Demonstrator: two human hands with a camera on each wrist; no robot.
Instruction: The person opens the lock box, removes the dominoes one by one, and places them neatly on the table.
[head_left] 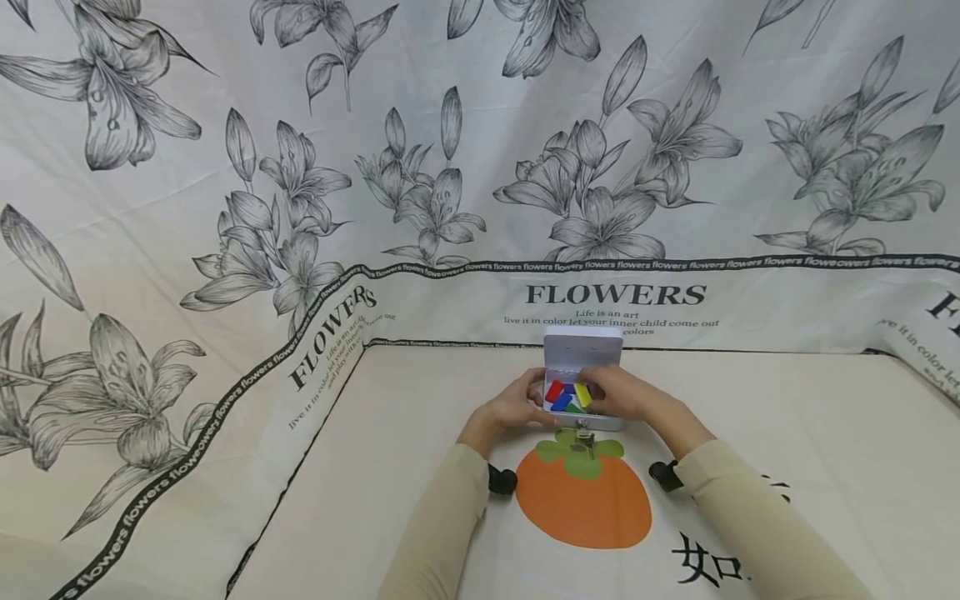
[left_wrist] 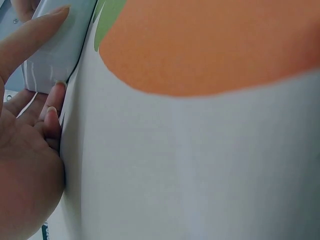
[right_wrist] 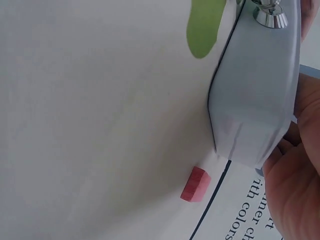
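A white metal box (head_left: 600, 422) stands on the cloth with its hinged lid (head_left: 583, 350) raised at the back. Inside lie small coloured blocks: a red block (head_left: 553, 391), blue block (head_left: 562, 402), yellow block (head_left: 582, 394) and green block (head_left: 574, 409). My left hand (head_left: 516, 402) grips the box's left end, its thumb (left_wrist: 37, 35) along the front wall and other fingers curled at the side. Over the right wall, my right hand (head_left: 621, 392) reaches in beside the yellow block. Its fingertips are hidden, so whether they pinch a block is unclear.
In the right wrist view, a loose red block (right_wrist: 195, 184) lies on the cloth beyond the box's right end. A metal latch (head_left: 584, 432) hangs at the box front. An orange persimmon print (head_left: 583, 504) lies before it; a flower-printed curtain (head_left: 435, 308) rises behind.
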